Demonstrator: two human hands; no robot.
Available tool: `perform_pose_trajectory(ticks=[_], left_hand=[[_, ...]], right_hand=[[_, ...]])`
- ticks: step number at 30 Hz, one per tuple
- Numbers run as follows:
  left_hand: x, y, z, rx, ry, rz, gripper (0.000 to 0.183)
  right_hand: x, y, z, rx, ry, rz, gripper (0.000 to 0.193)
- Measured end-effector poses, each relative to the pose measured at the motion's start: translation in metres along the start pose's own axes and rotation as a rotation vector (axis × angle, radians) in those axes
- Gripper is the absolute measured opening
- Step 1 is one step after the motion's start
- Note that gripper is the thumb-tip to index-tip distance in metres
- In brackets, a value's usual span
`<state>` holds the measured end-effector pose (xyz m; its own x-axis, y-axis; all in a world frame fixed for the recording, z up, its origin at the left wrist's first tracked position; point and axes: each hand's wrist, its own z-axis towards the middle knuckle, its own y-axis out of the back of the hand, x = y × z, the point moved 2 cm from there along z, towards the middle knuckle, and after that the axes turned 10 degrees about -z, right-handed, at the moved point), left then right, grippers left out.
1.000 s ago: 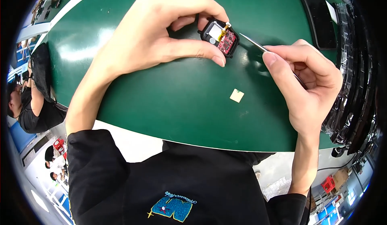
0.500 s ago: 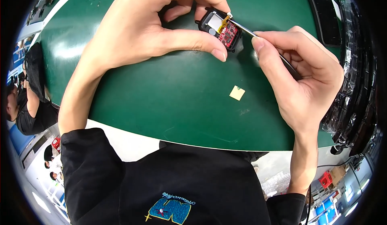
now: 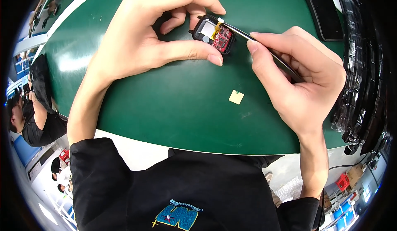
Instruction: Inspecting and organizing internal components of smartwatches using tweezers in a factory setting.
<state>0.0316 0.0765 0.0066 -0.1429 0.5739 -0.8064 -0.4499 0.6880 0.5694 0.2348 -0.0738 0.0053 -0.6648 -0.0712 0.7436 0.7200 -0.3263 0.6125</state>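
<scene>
My left hand [image 3: 138,40] grips a small black watch case [image 3: 229,46] by its edges, thumb along the near side and fingers at the far side. The open case shows a red circuit board [image 3: 223,39], a silvery-white rectangular part [image 3: 206,29] and a small round grey disc [image 3: 205,39]. A yellow flex strip [image 3: 216,30] crosses between them, with a small white piece [image 3: 221,20] at its far end. My right hand [image 3: 308,67] is closed round metal tweezers [image 3: 244,33]. Their tips meet the white piece; whether they pinch it I cannot tell.
A small pale-yellow square [image 3: 236,97] lies on the green tabletop [image 3: 173,102]. At the far right is a black flat device [image 3: 320,9], with rows of dark plastic-wrapped items [image 3: 359,73] along the right edge. Another person [image 3: 35,119] sits at the left.
The whole view has shifted slightly. The watch case and both hands sit a little further left, and the tweezers stay at the flex strip's white end.
</scene>
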Motion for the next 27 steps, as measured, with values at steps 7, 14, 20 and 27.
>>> perform_pose_trajectory(ticks=[7,14,20,27], left_hand=[[0.002,0.003,0.000,0.020,-0.075,0.018,0.064],[0.005,0.008,-0.002,0.058,-0.070,0.051,0.065],[0.020,0.015,-0.005,0.088,-0.096,-0.078,0.073],[0.020,0.016,-0.001,0.130,-0.119,-0.076,0.072]], right_hand=[[-0.001,-0.006,-0.001,-0.106,0.261,-0.189,0.021],[0.000,-0.013,-0.002,-0.147,0.299,-0.233,0.020],[0.001,-0.005,-0.002,0.036,0.065,0.001,0.016],[0.000,-0.007,-0.001,0.054,0.042,0.031,0.014]])
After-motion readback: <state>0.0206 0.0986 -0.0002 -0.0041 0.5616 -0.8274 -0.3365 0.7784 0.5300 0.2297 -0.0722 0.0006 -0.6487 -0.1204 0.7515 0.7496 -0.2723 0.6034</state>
